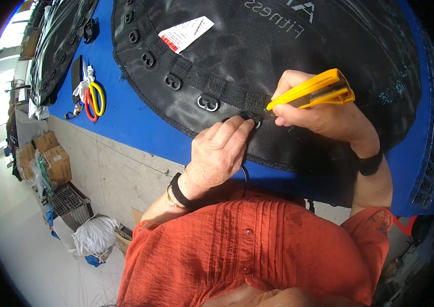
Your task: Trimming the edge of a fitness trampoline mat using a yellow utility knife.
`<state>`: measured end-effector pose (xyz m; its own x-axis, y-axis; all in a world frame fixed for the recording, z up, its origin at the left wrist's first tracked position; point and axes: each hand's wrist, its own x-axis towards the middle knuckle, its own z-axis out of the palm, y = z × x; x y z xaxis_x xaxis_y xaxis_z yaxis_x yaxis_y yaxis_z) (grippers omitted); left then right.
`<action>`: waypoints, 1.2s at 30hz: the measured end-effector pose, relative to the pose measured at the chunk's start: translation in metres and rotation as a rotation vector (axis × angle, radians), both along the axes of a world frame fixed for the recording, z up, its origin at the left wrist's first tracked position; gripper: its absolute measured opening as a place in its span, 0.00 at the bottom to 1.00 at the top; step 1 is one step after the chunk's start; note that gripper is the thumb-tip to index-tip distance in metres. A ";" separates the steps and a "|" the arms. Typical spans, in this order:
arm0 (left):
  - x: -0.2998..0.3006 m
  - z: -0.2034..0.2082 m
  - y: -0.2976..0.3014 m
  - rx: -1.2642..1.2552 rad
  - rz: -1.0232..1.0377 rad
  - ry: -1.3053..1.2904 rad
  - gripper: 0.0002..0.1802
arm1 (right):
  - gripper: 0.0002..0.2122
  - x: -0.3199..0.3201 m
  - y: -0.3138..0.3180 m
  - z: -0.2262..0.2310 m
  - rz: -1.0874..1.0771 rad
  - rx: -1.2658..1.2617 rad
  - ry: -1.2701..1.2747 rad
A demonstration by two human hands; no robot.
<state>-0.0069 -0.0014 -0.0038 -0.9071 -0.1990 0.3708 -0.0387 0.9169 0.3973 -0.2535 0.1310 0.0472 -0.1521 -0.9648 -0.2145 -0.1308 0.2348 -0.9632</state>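
A round black mesh mat (217,30) lies in front of me, with a woven band and several black plastic rings (173,82) along its near edge. My left hand (217,151) is closed at that edge, its fingertips pressed together on a ring (258,123) mostly hidden beneath them. In my right hand (322,123) is a yellow utility knife (324,82), gripped like a pen. Its tip points down-left at the band, just right of my left fingertips. Whether the blade touches the band I cannot tell.
Under the mat is a blue tabletop (117,115). To the left lie scissors (95,100) with red and yellow handles. A white label (186,33) is on the mat. Another black mat (63,36) lies far left. Cardboard boxes (53,163) and a white sack (95,234) stand on the floor.
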 end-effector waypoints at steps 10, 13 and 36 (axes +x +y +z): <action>0.001 0.001 0.001 0.008 0.014 -0.029 0.29 | 0.08 -0.002 -0.001 -0.006 0.000 -0.029 0.019; 0.001 0.001 0.000 0.023 0.013 -0.022 0.28 | 0.08 -0.001 -0.003 -0.004 -0.018 -0.020 -0.010; 0.001 0.000 0.000 -0.009 0.005 -0.011 0.29 | 0.06 0.013 -0.012 -0.017 -0.113 -0.093 -0.227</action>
<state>-0.0058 -0.0012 -0.0038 -0.9101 -0.2001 0.3628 -0.0477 0.9204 0.3881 -0.2406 0.1192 0.0302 -0.2179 -0.9616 -0.1669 0.1133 0.1449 -0.9829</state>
